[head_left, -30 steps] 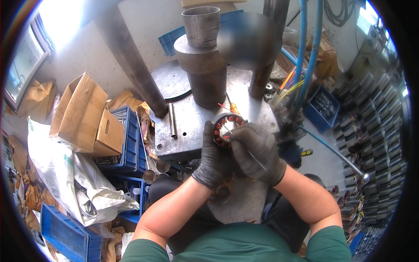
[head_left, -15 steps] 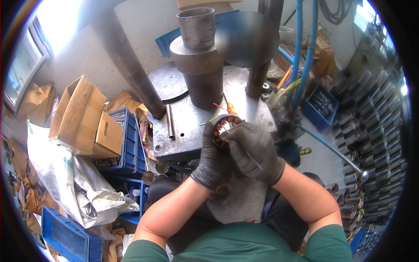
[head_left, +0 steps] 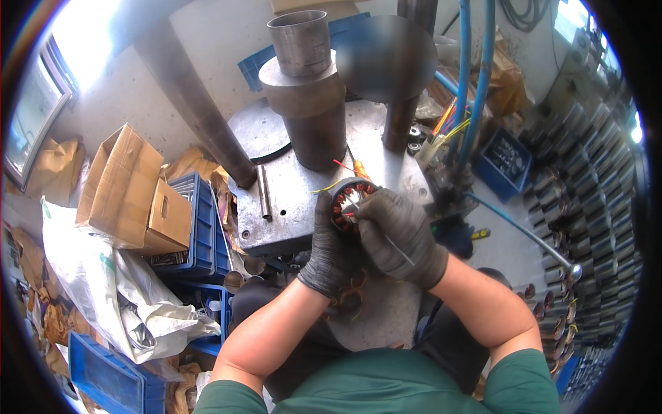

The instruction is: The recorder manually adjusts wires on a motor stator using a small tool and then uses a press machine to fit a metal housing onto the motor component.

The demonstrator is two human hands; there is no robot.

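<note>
Little has changed: my left fingers [head_left: 322, 215] still grip the wound ring [head_left: 339, 201], my right fingers [head_left: 377, 205] the thin rod [head_left: 400, 251]; work seems unfinished.

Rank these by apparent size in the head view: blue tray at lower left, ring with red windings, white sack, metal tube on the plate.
1. White sack
2. Blue tray
3. Ring with red windings, partly behind the right hand
4. Metal tube, slim

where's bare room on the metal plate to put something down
Metal plate: one patch between the short tube and the thick cylinder, another just in front of the right column. Crowded: before the cylinder, where left hand, right hand, wound ring and wires cluster.
</note>
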